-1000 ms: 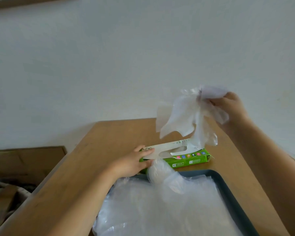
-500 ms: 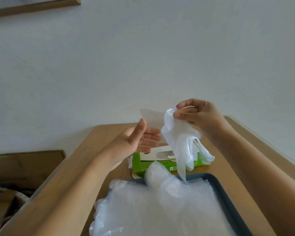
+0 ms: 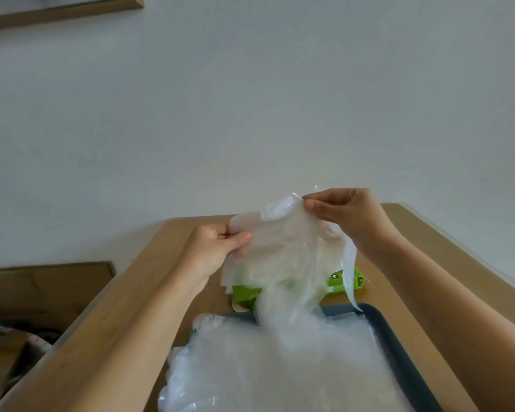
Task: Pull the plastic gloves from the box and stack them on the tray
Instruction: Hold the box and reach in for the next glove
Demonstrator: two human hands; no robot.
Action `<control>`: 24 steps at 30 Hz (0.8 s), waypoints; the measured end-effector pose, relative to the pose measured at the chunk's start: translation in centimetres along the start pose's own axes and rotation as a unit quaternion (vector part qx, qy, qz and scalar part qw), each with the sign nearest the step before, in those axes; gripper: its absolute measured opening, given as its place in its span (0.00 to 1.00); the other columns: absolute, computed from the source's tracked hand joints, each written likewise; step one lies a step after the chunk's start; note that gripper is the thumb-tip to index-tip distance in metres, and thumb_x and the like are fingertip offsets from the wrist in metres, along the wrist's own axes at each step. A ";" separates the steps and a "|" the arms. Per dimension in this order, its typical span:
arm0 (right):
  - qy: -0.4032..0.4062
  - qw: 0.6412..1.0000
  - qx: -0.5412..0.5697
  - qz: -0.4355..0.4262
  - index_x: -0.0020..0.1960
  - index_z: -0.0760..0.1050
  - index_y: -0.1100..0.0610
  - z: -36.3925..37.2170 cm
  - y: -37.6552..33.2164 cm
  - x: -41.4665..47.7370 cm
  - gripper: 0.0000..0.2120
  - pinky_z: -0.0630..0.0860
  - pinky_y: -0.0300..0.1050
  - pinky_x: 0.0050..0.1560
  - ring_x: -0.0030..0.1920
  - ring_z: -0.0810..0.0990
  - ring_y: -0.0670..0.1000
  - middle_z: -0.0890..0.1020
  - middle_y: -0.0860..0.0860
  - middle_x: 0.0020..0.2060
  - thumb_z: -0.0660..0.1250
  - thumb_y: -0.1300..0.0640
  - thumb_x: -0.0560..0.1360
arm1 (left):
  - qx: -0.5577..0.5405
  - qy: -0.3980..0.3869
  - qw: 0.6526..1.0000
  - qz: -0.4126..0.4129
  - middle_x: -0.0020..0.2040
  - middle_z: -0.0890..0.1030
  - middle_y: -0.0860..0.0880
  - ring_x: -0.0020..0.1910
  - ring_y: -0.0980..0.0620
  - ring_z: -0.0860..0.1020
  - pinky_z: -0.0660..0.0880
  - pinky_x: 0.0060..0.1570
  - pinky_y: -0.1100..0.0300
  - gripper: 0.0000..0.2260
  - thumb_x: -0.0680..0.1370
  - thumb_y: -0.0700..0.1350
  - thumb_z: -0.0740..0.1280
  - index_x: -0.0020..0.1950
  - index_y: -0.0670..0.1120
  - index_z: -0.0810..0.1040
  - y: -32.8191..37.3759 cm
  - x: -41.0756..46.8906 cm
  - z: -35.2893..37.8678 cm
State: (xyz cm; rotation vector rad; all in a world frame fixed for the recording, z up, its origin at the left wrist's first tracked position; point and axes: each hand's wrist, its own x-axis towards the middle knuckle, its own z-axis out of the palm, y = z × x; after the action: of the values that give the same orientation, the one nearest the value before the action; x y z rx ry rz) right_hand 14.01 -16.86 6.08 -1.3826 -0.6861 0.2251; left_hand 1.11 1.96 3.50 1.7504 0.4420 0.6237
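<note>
**Left hand (image 3: 217, 248) and right hand (image 3: 345, 215) pinch one glove (image 3: 283, 248) above the box (image 3: 338, 281)**

Your left hand nips the glove's left edge between thumb and curled fingers. Your right hand pinches its top corner with the fingertips. The glove hangs spread between them, in the air over the green box, and its lower end trails down towards the pile of gloves (image 3: 280, 367) on the tray (image 3: 394, 334).

Expect this film to weigh almost nothing and to have no stiffness at all. It will likely fold on itself, cling to your skin and drift with any draught. It looks slick, so a light pinch may slip. Hold it at the edge, two corners well apart, and keep it gently taut as you lower it. Tugging hard could stretch or tear it.

A loose strip hangs from the right side, near the tray's far rim, and may catch there. The box sits just beyond that rim on the table (image 3: 149, 281), right under the glove. The pile already spills over the tray's left rim and humps up at the far end, so a flat landing looks awkward. Cardboard (image 3: 42, 289) lies well apart to the left.
</note>
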 end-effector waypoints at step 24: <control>-0.163 0.927 -0.338 -0.026 0.45 0.82 0.46 1.5 5.3 -0.5 0.09 0.75 0.39 0.43 0.37 0.79 0.40 0.82 0.38 0.37 0.64 0.46 0.77 | 0.161 0.101 0.970 0.152 0.30 0.75 0.43 0.25 0.56 0.67 0.66 0.28 0.68 0.18 0.76 0.52 0.70 0.43 0.35 0.80 4.9 -1.2 -4.2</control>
State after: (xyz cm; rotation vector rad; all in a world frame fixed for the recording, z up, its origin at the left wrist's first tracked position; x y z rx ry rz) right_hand 14.02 -14.81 0.89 -2.0053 -1.1451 0.1828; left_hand -2.60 3.19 8.79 2.0959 0.4359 0.9999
